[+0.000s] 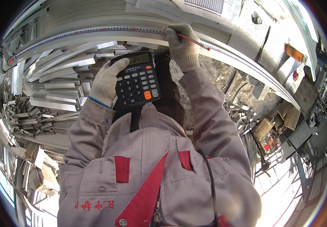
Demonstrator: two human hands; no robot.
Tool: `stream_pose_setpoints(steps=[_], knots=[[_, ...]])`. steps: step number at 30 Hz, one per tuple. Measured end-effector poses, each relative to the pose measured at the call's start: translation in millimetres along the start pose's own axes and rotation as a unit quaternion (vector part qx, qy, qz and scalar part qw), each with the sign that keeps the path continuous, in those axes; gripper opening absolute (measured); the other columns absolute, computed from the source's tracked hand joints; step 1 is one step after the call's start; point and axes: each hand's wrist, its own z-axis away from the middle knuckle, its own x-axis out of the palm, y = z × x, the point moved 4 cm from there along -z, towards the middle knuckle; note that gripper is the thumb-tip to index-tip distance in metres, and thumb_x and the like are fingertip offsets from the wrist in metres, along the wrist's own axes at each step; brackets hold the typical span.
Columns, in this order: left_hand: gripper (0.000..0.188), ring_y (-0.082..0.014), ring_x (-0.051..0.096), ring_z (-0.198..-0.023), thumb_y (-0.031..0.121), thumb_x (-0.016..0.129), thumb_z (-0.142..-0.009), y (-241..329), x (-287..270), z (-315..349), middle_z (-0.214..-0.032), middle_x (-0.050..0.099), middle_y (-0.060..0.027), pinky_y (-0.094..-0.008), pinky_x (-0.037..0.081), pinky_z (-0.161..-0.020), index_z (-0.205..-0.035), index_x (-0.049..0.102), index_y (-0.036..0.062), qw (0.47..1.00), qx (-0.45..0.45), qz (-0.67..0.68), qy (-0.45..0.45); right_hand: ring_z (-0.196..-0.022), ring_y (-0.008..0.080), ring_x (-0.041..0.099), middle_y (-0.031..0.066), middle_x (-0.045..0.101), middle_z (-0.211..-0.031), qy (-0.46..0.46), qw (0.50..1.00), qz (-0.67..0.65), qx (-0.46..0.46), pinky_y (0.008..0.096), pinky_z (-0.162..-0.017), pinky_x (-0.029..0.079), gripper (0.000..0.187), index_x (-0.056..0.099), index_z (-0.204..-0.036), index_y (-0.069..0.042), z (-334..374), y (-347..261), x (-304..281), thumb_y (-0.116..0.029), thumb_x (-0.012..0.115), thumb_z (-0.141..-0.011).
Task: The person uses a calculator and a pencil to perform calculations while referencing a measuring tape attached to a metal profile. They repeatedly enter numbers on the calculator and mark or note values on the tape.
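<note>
A black calculator (136, 81) with a lit display and two orange keys is gripped by my left hand (106, 81), gloved in white knit, its thumb on the front beside the display. My right hand (184, 43), in a matching glove, is closed around a thin red pencil (195, 41) whose end sticks out to the right. That hand rests at the long measuring scale (84, 31), a white strip with fine marks running along the metal bench edge. Where the pencil's tip touches is hidden by the glove.
Cut metal profiles (57, 81) lie heaped below the bench at left. Papers (205, 15) are spread on the bench top, with an orange-brown cylindrical object (294, 52) at far right. Cardboard boxes (44, 176) stand at lower left, and a woven-looking box (263, 128) at right.
</note>
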Motion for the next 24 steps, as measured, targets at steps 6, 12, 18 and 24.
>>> stream_pose_setpoints(steps=[6, 12, 18, 24], knots=[[0.029, -0.0173, 0.082, -0.088, 0.015, 0.073, -0.108, 2.0, 0.2, 2.8, -0.112, 0.082, -0.0109, -0.0298, 0.069, -0.076, -0.133, 0.073, 0.0006, 1.000, 0.004, -0.001, -0.018, -0.083, 0.0196, 0.081, 0.0110, 0.083, -0.092, 0.007, 0.996, -0.051, 0.067, 0.0346, -0.074, 0.064, 0.011, 0.078, -0.108, -0.006, 2.2, 10.9, -0.1, -0.013, 0.083, -0.101], [0.021, -0.0175, 0.082, -0.083, 0.014, 0.072, -0.109, 3.2, 3.6, 8.4, -0.105, 0.083, -0.0101, -0.0311, 0.070, -0.070, -0.125, 0.075, 0.0022, 1.000, 0.004, 0.017, -0.012, -0.083, 0.0162, 0.078, 0.0105, 0.083, -0.095, 0.017, 0.967, -0.196, 0.162, 0.0325, -0.074, 0.063, 0.017, 0.079, -0.120, -0.004, 20.9, -0.6, -17.2, -0.011, 0.078, -0.104], [0.020, -0.0172, 0.082, -0.082, 0.014, 0.072, -0.109, 2.2, 4.0, 8.1, -0.104, 0.082, -0.0107, -0.0315, 0.070, -0.071, -0.124, 0.075, 0.0017, 1.000, -0.002, 0.014, -0.028, -0.093, 0.0147, 0.076, 0.0101, 0.082, -0.102, -0.025, 0.957, -0.189, 0.218, 0.0320, -0.087, 0.062, 0.020, 0.078, -0.128, -0.004, 64.7, -29.3, -49.0, -0.009, 0.066, -0.112], [0.020, -0.0190, 0.082, -0.082, 0.012, 0.074, -0.107, -4.0, 2.9, 11.1, -0.104, 0.082, -0.0114, -0.0329, 0.071, -0.071, -0.124, 0.074, 0.0014, 0.999, -0.015, 0.027, -0.034, -0.095, 0.0143, 0.076, 0.0104, 0.082, -0.107, -0.014, 0.946, -0.214, 0.243, 0.0313, -0.088, 0.061, 0.018, 0.077, -0.127, -0.004, 117.8, -50.4, -62.5, -0.005, 0.067, -0.112]])
